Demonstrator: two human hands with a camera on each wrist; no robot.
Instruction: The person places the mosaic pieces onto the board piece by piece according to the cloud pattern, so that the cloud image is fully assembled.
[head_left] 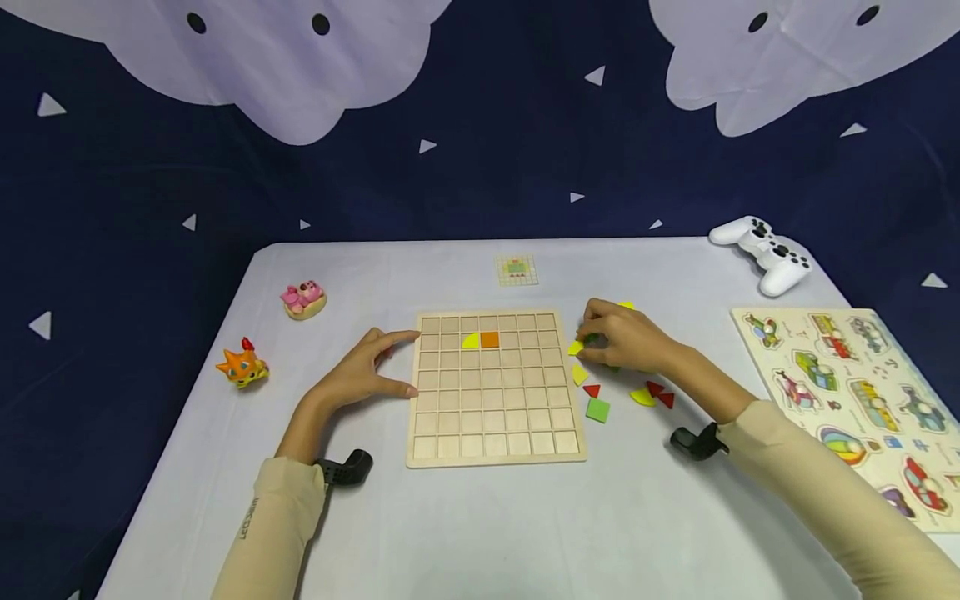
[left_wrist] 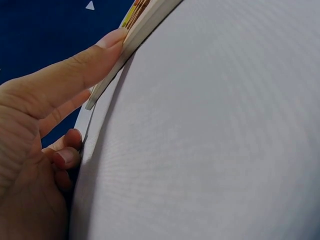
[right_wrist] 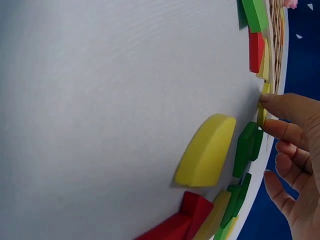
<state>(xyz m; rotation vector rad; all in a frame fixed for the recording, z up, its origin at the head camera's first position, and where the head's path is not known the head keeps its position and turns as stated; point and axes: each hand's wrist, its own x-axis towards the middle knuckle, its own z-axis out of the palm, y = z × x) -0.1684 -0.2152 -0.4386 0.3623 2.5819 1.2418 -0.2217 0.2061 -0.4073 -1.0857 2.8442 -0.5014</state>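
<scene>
Right wrist view: green piece (right_wrist: 248, 147) touching right hand (right_wrist: 295, 165) fingertips.

The grid board (head_left: 495, 392) is pale, matt, unfinished-looking wood. The coloured shape pieces (right_wrist: 205, 157) have a smooth, matt painted surface (material cannot be told), and the table (head_left: 480, 517) carries a matt white cloth with a fine weave.

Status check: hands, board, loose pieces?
Left hand steadies grid board edge. Right hand fingers on a green piece beside board. Nothing blocking.
</scene>
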